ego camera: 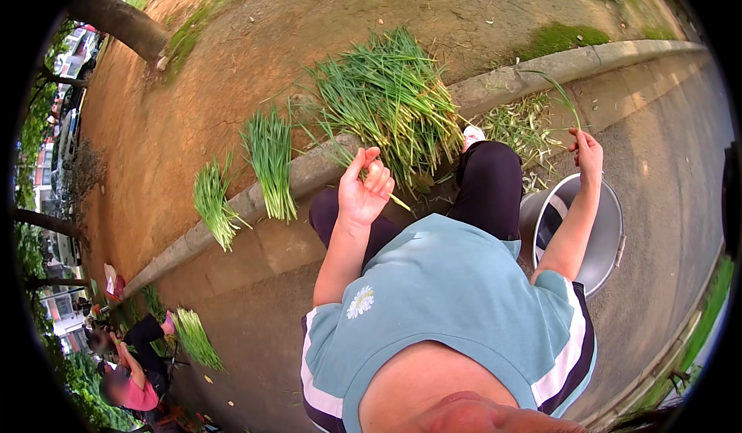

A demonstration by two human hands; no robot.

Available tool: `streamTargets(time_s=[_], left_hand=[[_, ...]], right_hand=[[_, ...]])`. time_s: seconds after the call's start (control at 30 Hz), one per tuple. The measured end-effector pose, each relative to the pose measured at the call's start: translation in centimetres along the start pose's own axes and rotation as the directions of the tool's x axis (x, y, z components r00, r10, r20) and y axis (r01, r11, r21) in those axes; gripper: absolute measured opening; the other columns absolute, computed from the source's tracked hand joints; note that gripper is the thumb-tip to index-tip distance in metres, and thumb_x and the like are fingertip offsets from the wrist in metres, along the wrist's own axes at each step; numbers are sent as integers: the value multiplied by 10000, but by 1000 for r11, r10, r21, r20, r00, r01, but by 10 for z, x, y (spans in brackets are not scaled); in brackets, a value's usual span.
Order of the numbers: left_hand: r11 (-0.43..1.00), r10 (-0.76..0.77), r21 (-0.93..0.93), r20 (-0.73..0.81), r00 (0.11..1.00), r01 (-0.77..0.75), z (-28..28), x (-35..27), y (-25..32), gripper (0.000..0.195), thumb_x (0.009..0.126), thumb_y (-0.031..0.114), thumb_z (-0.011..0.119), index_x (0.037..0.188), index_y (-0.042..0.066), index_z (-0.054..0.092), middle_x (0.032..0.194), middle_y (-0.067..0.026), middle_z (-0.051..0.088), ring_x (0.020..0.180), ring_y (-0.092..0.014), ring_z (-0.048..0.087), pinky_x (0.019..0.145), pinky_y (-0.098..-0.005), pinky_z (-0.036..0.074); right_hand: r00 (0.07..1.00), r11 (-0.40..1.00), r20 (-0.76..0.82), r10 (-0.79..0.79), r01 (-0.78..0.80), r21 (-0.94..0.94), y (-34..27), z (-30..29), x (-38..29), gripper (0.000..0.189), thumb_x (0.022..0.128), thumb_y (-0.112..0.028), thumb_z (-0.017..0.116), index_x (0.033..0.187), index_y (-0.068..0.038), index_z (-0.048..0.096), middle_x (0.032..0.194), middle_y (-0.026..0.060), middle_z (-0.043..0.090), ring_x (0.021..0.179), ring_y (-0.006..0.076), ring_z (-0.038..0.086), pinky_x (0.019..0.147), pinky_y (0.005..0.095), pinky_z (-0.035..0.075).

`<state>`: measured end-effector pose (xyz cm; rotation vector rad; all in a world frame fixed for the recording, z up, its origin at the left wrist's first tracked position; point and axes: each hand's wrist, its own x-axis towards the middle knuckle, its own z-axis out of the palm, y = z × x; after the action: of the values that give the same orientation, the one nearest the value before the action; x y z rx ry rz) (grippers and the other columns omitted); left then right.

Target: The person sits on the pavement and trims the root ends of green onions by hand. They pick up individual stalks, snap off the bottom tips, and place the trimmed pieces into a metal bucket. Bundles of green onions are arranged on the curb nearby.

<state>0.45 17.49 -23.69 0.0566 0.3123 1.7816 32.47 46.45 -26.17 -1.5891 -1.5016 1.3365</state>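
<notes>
My left hand (366,192) is turned palm up with its fingers curled around a green stalk (400,202). The stalk's pale end sticks out below the fingers, and its leaves reach up towards the pile. Off to the right, my right hand (588,150) pinches a thin green leaf (563,94), which arches up and to the left. A large loose pile of long green leafy stalks (394,97), possibly garlic chives, lies across the kerb in front of my knees. Two tidier bunches rest to its left, a nearer bunch (271,163) and a farther bunch (217,201).
A grey metal bucket (611,224) stands at my right, below my forearm. Pale leaf trimmings (522,126) litter the ground along the concrete kerb (533,68). Seated people (133,384) are at lower left, near another green bunch (197,337). A tree trunk (122,19) rises at upper left.
</notes>
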Motion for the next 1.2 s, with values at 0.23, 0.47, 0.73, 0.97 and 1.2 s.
streamTargets(time_s=[0.23,0.47,0.73,0.97,1.2], left_hand=[[987,47,159,-171,984,-20,6,2,-13,295,870,253,369,1013,17,475,720,-52,512,525,-92,444,489,-204,377],[953,-7,297,-195,981,66,15,10,-37,330,869,280,361,1035,18,475,734,-44,503,476,-54,365,432,-178,294],[914,116,405,-194,974,-28,7,6,-47,218,810,247,510,937,70,500,716,29,482,547,-38,381,476,-169,298],[920,237,380,-330,914,-102,3,11,-59,146,821,252,494,779,112,489,754,32,496,618,-55,431,537,-202,361],[871,426,393,-310,850,-293,-6,12,-49,258,862,324,367,755,96,423,763,-33,512,608,-96,424,544,-209,361]], right_hand=[[964,898,43,-263,228,375,-57,38,-50,240,846,-208,448,985,-52,564,568,-44,476,418,-4,328,376,129,249],[804,945,500,-321,237,224,-82,144,-130,203,818,-154,485,964,-33,559,556,-33,505,448,7,420,388,155,302],[537,499,495,-684,838,-220,-68,186,-169,274,755,-206,532,994,-74,527,617,61,570,523,205,562,432,291,428],[433,281,545,-718,897,-342,-63,195,-177,308,744,-231,536,1015,-84,519,592,0,539,502,146,544,425,262,422],[500,463,590,-634,857,-229,-62,202,-181,409,775,-221,491,1159,-103,415,835,46,562,814,192,538,602,295,451]])
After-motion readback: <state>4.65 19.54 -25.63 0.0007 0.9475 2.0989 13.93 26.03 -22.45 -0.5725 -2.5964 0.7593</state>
